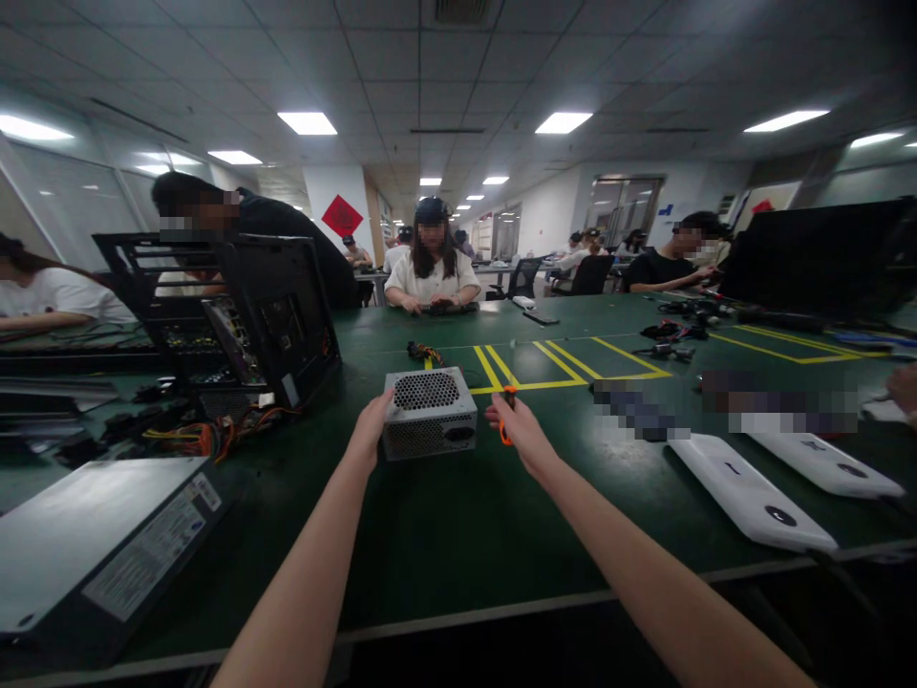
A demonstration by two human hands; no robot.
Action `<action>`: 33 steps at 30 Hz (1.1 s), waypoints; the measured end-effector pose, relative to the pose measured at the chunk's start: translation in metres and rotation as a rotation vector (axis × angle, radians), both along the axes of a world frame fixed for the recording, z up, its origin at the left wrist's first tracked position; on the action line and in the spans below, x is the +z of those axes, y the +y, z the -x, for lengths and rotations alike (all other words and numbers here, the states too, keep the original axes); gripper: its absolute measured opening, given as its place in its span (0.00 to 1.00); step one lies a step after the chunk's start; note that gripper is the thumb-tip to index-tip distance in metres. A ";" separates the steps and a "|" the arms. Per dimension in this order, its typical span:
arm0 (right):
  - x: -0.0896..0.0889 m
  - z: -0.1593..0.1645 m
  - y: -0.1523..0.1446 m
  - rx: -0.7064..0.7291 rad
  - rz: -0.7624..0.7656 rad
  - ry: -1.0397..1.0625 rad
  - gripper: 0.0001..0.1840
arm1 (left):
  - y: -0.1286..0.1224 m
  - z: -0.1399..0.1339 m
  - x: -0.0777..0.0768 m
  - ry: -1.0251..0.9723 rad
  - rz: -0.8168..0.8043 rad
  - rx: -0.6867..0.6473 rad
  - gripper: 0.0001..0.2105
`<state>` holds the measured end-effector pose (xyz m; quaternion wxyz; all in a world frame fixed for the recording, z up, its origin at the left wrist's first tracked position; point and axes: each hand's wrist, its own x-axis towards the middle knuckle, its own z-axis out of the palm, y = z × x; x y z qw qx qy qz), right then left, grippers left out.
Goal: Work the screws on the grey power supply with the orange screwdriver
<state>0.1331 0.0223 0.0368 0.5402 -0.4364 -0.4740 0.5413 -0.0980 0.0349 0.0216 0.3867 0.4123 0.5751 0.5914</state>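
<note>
A grey computer power supply unit (pixel 430 420) with a honeycomb grille on top sits on the green table in front of me. My left hand (pixel 373 427) grips its left side, the thumb by the top edge. To the right of the unit and apart from it, my right hand (pixel 522 432) is closed round an orange-and-black hand tool (pixel 507 394); the fingers cover much of it, so its exact kind is unclear. A bundle of coloured cables (pixel 428 354) runs out behind the unit.
An open black computer case (pixel 276 315) stands at left, with loose cables (pixel 207 435) before it. A second power supply (pixel 100 545) lies near left. White devices (pixel 749 492) lie at right, beyond yellow tape (pixel 559 368). A co-worker (pixel 432 268) sits opposite; a monitor (pixel 817 263) stands far right.
</note>
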 end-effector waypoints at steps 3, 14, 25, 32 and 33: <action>-0.006 0.017 0.028 0.148 0.069 0.073 0.13 | 0.002 0.004 0.001 -0.041 0.096 -0.047 0.22; -0.006 0.005 0.022 0.246 -0.006 0.359 0.09 | -0.028 -0.022 0.027 -0.156 -0.338 -0.219 0.27; -0.012 0.002 0.018 0.261 -0.073 0.313 0.14 | -0.029 -0.013 -0.001 -0.194 -0.246 -0.291 0.24; -0.013 -0.005 0.015 0.260 -0.072 0.258 0.13 | -0.032 -0.018 0.002 -0.181 -0.152 -0.216 0.26; -0.013 -0.005 0.015 0.259 -0.065 0.246 0.12 | -0.033 -0.018 0.004 -0.156 -0.142 -0.204 0.26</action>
